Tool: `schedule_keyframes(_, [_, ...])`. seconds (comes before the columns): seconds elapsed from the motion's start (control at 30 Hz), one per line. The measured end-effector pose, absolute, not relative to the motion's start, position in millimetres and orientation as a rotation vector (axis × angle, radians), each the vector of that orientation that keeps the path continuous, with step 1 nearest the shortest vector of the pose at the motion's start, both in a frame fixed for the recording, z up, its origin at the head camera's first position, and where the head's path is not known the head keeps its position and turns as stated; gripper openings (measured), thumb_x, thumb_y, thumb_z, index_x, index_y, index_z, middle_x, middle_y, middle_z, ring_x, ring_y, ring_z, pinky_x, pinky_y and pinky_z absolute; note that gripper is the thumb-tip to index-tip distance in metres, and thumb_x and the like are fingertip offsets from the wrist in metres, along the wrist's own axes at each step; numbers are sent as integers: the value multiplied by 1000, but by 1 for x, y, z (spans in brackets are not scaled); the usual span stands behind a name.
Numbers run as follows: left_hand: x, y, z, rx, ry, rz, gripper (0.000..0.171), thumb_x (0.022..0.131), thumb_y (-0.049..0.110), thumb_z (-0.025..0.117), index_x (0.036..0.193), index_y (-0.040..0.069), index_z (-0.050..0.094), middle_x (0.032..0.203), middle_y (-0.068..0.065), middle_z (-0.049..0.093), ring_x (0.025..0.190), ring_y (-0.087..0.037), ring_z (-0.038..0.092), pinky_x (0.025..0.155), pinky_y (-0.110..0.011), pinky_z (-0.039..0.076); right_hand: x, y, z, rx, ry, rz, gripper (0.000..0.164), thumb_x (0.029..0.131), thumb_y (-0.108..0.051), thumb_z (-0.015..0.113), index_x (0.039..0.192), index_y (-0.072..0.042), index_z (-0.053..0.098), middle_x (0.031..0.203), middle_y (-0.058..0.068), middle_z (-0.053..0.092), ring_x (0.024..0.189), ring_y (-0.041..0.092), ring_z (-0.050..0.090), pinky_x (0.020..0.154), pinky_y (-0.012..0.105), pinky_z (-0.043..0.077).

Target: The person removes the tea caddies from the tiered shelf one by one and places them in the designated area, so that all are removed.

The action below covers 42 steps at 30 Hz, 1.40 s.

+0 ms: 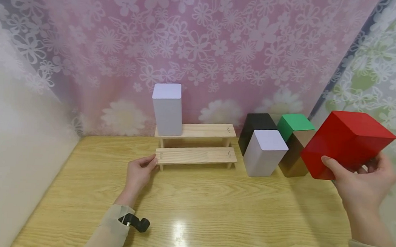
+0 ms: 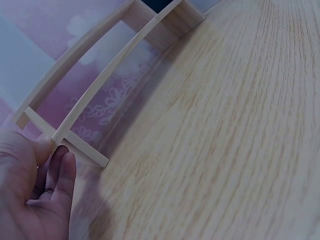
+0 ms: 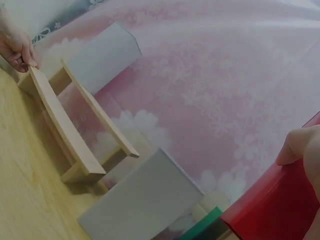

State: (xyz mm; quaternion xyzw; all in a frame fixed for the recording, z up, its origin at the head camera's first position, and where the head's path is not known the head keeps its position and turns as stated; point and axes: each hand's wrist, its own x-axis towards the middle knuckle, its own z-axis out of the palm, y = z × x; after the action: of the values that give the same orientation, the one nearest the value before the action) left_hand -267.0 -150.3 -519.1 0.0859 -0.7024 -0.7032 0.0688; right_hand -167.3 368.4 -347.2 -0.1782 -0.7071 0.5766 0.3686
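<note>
My left hand (image 1: pixel 138 174) pinches the left end of the lower step of a two-tier wooden shelf (image 1: pixel 196 156). Thumb above and fingers below the board show in the left wrist view, where the shelf's leg (image 2: pixel 87 150) stands beside the fingers. A tall white box (image 1: pixel 168 114) stands upright on the left end of the upper step. On the right side, my right hand (image 1: pixel 368 183) grips a red box (image 1: pixel 344 143), raised and tilted, thumb on its near face and fingers partly hidden behind it. Part of the red box (image 3: pixel 280 200) fills the right wrist view's lower right corner.
Right of the shelf, a second white box (image 1: pixel 265 154), a black box (image 1: pixel 257 127), a green box (image 1: pixel 296 122) and a brown box (image 1: pixel 296 154) stand close together. A pink floral curtain (image 1: pixel 196 44) hangs behind the wood-grain table (image 1: pixel 212 215).
</note>
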Motion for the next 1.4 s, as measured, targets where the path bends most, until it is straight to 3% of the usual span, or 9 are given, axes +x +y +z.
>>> schedule_keyframes(0.67, [-268,-151,-521,269,-2116,-2098,29,100,3,74,127,-6,73,128,-26,68,102,-21,72,87,-28,64,-154,407,-445,-520,-1780,1603,80,73,12,91,143,-15,63,129,0,64,106,13,61,76,6,55])
schedule_keyframes(0.87, [-268,-151,-519,274,-2116,-2096,29,100,3,74,127,-7,72,127,-27,69,96,-15,72,87,-28,64,-153,411,-475,-557,-1879,1524,85,74,10,92,147,-16,58,131,-2,62,110,10,60,88,6,53])
schedule_keyframes(1.4, [-269,-150,-520,264,-2143,-2063,29,101,3,73,127,-7,73,128,-27,69,99,-20,73,87,-31,64,-154,414,-506,-582,-1886,1515,93,75,9,92,152,-21,49,140,-2,58,116,10,56,92,6,51])
